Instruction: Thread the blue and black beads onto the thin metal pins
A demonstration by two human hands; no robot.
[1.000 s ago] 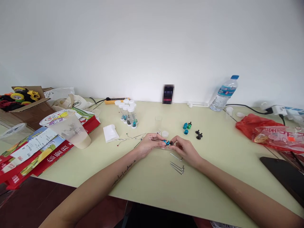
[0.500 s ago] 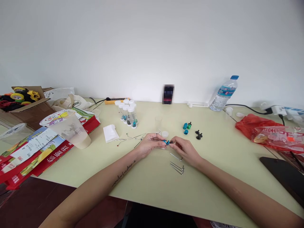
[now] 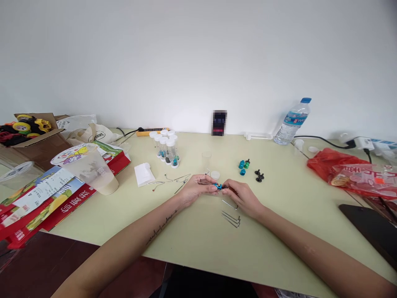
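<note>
Between both hands, just above the table, is a small shiny blue part [image 3: 218, 187]. My left hand [image 3: 197, 189] pinches its left end, and a thin metal rod [image 3: 203, 182] also pokes out of that hand. Fingers of my right hand [image 3: 240, 195] close on a small dark piece [image 3: 223, 187] at the blue part's right end; its exact kind is too small to tell. Beyond my hands stand an open clear tube [image 3: 206, 158] and a white cap [image 3: 215, 175]. Several L-shaped metal keys [image 3: 231, 219] lie beside my right hand.
Blue and green parts [image 3: 242, 165] and black screw-like pieces [image 3: 259, 176] lie right of centre. Capped clear tubes [image 3: 171, 153] stand at the back left, near thin rods [image 3: 164, 182] and white paper [image 3: 143, 174]. A drink cup [image 3: 104, 171] stands left, a water bottle [image 3: 291, 124] leans right.
Both hands keep their grip on the blue part in nearly the same place. The whole view has shifted very slightly; nothing else has visibly moved.
</note>
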